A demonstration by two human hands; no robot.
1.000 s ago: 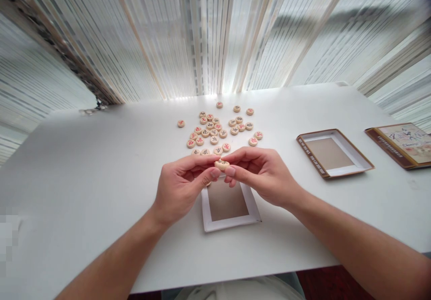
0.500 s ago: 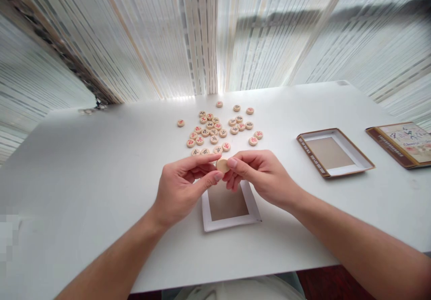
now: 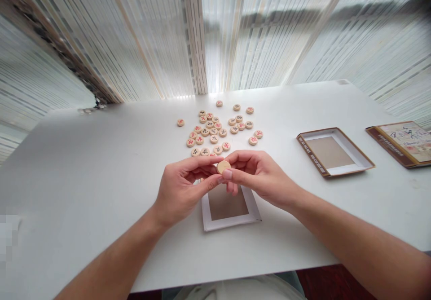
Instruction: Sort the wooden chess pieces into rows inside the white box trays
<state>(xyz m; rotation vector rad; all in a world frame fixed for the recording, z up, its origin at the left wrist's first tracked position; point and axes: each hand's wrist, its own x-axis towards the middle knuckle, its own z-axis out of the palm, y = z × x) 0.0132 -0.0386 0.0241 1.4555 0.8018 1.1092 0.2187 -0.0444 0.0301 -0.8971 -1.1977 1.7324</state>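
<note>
A round wooden game piece (image 3: pixel 222 166) is pinched between both my hands above the white table (image 3: pixel 101 165). My left hand (image 3: pixel 183 187) grips it with thumb and forefinger from the left. My right hand (image 3: pixel 259 174) grips it with thumb and fingers from the right. Its blank face points toward me. Directly under my hands lies a small white tray with a brown floor (image 3: pixel 229 208). Beyond my hands, several wooden discs (image 3: pixel 218 127) with red or black characters lie scattered on the table.
A brown-rimmed box half (image 3: pixel 333 152) lies open to the right. A printed box lid (image 3: pixel 404 143) sits at the far right edge. One stray disc (image 3: pixel 181 122) lies left of the cluster. Striped curtains hang behind the table.
The piece has been turned in my fingers, from lying flat to showing its blank face. Both hands stayed in place above the white tray.
</note>
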